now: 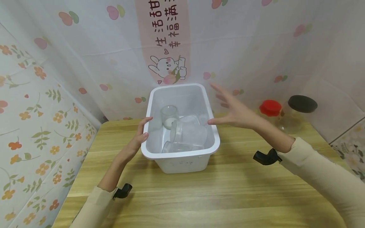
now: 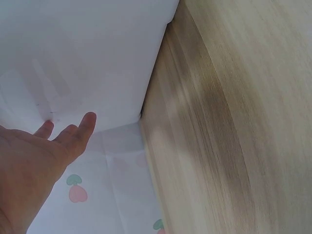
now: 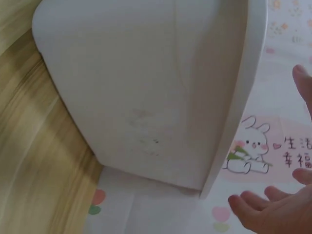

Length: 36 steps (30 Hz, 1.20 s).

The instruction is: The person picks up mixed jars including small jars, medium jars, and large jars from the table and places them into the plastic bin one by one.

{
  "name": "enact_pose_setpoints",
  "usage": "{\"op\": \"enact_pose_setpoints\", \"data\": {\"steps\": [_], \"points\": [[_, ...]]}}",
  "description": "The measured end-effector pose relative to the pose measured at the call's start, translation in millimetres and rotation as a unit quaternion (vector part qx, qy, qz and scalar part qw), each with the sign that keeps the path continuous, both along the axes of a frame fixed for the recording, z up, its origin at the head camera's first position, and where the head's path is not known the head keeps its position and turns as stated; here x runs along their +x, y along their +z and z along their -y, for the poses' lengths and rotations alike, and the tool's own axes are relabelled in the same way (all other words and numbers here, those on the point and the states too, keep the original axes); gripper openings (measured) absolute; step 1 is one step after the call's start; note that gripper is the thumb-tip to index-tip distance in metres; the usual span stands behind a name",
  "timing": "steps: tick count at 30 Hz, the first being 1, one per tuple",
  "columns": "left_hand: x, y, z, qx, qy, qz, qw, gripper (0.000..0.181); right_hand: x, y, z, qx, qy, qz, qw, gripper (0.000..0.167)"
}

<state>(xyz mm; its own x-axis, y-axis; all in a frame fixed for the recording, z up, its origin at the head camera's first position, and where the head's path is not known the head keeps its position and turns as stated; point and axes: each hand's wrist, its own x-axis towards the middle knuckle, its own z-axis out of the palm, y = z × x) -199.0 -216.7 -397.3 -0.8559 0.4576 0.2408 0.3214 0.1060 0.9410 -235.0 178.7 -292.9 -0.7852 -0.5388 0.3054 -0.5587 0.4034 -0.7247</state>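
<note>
A white plastic basin (image 1: 180,155) stands on the wooden table, holding several clear jars, among them an upright one (image 1: 169,116) at the back left and a large one lying on its side (image 1: 189,133). My left hand (image 1: 134,144) is at the basin's left rim, thumb and fingers spread; in the left wrist view the hand (image 2: 36,161) is beside the basin's outer wall (image 2: 97,58). My right hand (image 1: 235,110) is spread at the right rim, its thumb by the edge. The right wrist view has this hand (image 3: 278,212) near the rim, holding nothing.
At the right back of the table (image 1: 199,199) stand a jar with a red lid (image 1: 270,108) and one with a black lid (image 1: 302,104). Patterned cloth (image 1: 114,63) hangs behind the basin, and a floral cloth (image 1: 37,136) on the left.
</note>
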Motion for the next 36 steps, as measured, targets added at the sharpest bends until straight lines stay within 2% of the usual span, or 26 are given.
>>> {"op": "enact_pose_setpoints", "data": {"steps": [7, 15, 23, 36], "points": [[-0.5, -0.9, -0.1, -0.009, 0.005, -0.005, 0.9999, 0.066, 1.7, -15.0, -20.6, -0.046, -0.037, 0.015, 0.9982, 0.088], [0.2, -1.6, -0.1, 0.01, -0.007, 0.003, 0.9999, 0.066, 3.7, -38.0, -46.5, -0.077, -0.077, 0.029, 0.9937, 0.065], [0.0, -2.3, 0.5, 0.006, -0.009, 0.007, 0.9999, 0.065, 3.7, -53.9, -66.7, -0.097, -0.12, 0.035, 0.9874, 0.059], [1.0, -2.7, 1.9, -0.005, -0.009, 0.005, 0.9999, 0.062, 10.5, -63.0, -77.4, -0.095, -0.144, 0.037, 0.9843, 0.056]]}}
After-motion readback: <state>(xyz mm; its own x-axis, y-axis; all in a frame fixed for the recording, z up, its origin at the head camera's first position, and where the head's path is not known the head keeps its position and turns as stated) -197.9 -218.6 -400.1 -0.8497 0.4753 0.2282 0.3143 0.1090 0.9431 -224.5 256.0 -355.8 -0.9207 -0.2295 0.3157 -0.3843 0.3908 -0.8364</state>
